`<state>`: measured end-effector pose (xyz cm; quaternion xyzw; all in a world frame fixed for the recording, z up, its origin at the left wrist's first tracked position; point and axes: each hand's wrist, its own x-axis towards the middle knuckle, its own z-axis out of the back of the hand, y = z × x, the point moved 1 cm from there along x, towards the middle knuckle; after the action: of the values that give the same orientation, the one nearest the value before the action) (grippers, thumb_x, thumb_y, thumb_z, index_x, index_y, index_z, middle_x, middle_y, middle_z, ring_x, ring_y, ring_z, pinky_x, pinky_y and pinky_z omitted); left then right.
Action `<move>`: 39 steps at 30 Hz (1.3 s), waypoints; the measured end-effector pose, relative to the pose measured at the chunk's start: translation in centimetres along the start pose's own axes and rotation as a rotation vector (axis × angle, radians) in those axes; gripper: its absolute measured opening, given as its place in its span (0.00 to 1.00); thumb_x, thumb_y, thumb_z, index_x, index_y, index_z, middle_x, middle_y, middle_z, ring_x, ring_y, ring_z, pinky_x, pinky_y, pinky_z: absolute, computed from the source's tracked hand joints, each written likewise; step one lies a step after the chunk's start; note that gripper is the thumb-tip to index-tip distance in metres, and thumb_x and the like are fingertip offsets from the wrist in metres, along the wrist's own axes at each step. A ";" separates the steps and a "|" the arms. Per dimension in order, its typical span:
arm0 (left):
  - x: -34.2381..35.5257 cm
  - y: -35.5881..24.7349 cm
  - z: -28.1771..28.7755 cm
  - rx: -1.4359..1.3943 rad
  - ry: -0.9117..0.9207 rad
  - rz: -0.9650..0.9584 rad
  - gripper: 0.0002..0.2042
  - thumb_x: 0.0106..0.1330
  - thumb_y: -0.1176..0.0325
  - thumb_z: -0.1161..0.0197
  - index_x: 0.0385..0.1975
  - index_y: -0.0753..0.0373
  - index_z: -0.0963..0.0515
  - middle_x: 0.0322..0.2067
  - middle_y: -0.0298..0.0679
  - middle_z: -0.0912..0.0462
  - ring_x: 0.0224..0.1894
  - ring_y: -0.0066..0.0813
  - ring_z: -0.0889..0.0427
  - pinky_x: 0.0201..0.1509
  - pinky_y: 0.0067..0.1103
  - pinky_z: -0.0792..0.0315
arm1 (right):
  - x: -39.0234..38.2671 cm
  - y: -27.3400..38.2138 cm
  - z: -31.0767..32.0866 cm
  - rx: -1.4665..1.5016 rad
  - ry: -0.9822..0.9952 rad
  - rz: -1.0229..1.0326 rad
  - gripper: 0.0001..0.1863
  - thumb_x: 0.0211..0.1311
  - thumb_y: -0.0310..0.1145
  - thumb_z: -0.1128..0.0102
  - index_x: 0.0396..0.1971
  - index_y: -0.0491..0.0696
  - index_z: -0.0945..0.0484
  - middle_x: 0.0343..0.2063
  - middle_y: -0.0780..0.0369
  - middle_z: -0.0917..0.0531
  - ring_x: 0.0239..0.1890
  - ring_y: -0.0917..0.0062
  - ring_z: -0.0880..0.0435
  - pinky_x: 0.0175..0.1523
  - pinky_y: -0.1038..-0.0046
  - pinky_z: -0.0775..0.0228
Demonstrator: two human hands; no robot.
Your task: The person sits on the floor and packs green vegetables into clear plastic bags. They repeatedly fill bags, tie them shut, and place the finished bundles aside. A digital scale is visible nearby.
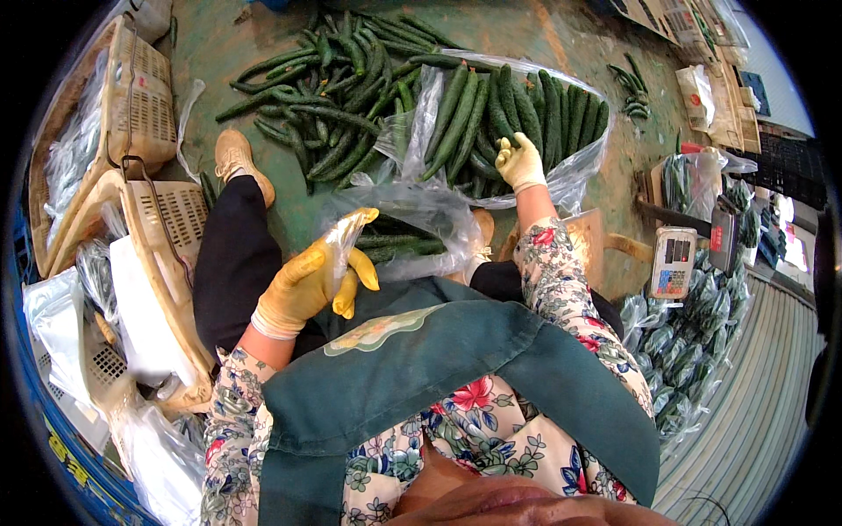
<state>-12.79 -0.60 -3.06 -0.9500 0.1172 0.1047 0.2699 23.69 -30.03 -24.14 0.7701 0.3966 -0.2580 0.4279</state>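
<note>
My left hand [303, 280], in a yellow rubber glove, grips the rim of a clear plastic bag [452, 223] at my lap. Its film shows between the thumb and fingers. Several dark green cucumbers [395, 245] lie inside this bag. Farther off to the right, my right hand [521, 164], in a paler glove, has its fingers curled on the near end of a cucumber [506, 105]. That cucumber lies among a row of others in a large open clear bag [579, 180] on the floor. The fingertips are partly hidden.
A loose heap of cucumbers [324, 105] spreads over the green floor, with a small pile [633, 88] at far right. Plastic crates [140, 96] line my left. At right stand a digital scale [674, 263], a wooden stool [586, 241] and packed bags of cucumbers [693, 342].
</note>
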 end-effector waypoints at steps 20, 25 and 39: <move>0.3 0.2 -0.1 0.013 -0.006 0.011 0.51 0.59 0.38 0.42 0.71 0.71 0.53 0.35 0.60 0.21 0.15 0.29 0.27 0.20 0.24 0.26 | 0.8 -12.4 -10.6 -0.989 -0.789 0.162 0.55 0.34 0.45 0.16 0.59 0.28 0.37 0.56 0.43 0.24 0.56 0.58 0.22 0.62 0.67 0.33; -0.3 0.2 0.1 0.011 -0.017 0.011 0.50 0.59 0.39 0.42 0.72 0.70 0.53 0.36 0.59 0.20 0.16 0.29 0.27 0.20 0.24 0.25 | 2.8 -10.8 -5.9 -0.585 -0.203 0.137 0.35 0.48 0.43 0.24 0.52 0.36 0.25 0.44 0.54 0.17 0.41 0.65 0.19 0.49 0.66 0.26; -0.4 0.7 0.9 -0.063 0.098 -0.006 0.44 0.64 0.43 0.44 0.72 0.66 0.51 0.39 0.59 0.20 0.19 0.29 0.23 0.26 0.25 0.22 | -2.4 -2.4 -4.8 -0.169 -0.136 -0.200 0.32 0.56 0.47 0.28 0.56 0.45 0.25 0.62 0.53 0.30 0.65 0.56 0.36 0.61 0.56 0.34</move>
<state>-13.45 -0.61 -4.02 -0.9624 0.1239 0.0607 0.2342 20.58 -26.09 -21.06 0.6686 0.4618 -0.3167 0.4893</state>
